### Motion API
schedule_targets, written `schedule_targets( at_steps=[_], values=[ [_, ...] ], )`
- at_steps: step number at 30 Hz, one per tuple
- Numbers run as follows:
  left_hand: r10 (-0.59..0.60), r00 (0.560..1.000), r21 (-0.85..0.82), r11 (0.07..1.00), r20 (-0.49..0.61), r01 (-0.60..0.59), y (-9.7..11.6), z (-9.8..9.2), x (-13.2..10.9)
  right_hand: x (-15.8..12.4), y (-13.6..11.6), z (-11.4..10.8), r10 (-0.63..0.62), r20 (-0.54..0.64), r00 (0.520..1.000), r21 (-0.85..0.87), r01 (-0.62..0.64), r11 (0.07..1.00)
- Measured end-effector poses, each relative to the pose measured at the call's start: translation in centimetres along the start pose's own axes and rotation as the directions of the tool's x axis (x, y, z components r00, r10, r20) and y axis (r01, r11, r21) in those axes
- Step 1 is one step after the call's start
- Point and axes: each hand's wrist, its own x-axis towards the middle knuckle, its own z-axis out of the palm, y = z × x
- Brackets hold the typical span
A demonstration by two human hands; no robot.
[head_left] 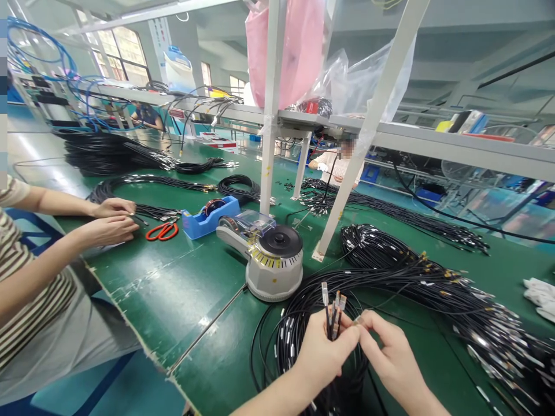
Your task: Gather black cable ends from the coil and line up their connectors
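Several black cables with metal connector ends (325, 293) stand up out of my left hand (323, 349), whose fingers are wrapped round them. My right hand (388, 349) meets it at the fingertips, pinching a small piece that is too small to name. Beneath both hands lies a coiled bundle of black cables (290, 329) with white labels. More cables with metal ends (481, 315) spread over the green table (208, 335) to the right. A round white tape dispenser (274, 277) with a black disc on top is just beyond my left hand.
At the left, a co-worker's hands (110, 222) hold a cable near red scissors (162, 231) and a blue tape holder (212, 216). White posts (269, 150) carry a shelf (468, 151) with bags. Another person (338, 167) sits across. A white glove (540, 297) lies at the right edge.
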Motion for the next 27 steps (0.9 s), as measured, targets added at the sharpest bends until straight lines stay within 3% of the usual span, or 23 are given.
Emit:
schedule_targets(
  at_steps=[3,7,14,20,27],
  values=[
    [-0.05,0.998,-0.114,0.992,0.026,0.053,0.0,0.0,0.1,0.3,-0.2,-0.2,0.0,0.09,0.996,0.048,-0.005,0.999],
    [-0.044,0.999,-0.22,0.975,-0.027,0.037,-0.1,0.0,0.0,0.7,0.2,-0.6,0.051,0.209,0.977,0.155,-0.085,0.984],
    [-0.01,1.0,-0.375,0.927,0.014,0.015,0.4,0.1,-0.1,0.5,2.4,-1.2,0.306,0.064,0.95,0.29,-0.311,0.905],
    [0.006,0.998,-0.417,0.909,0.065,0.022,-0.3,0.4,-0.1,-0.1,-0.1,-1.2,0.223,0.076,0.972,0.473,-0.232,0.85],
    [-0.014,0.997,-0.368,0.929,0.069,0.039,0.0,0.3,-0.4,0.1,-0.6,-1.6,0.212,0.06,0.976,0.365,-0.219,0.905]
  ],
)
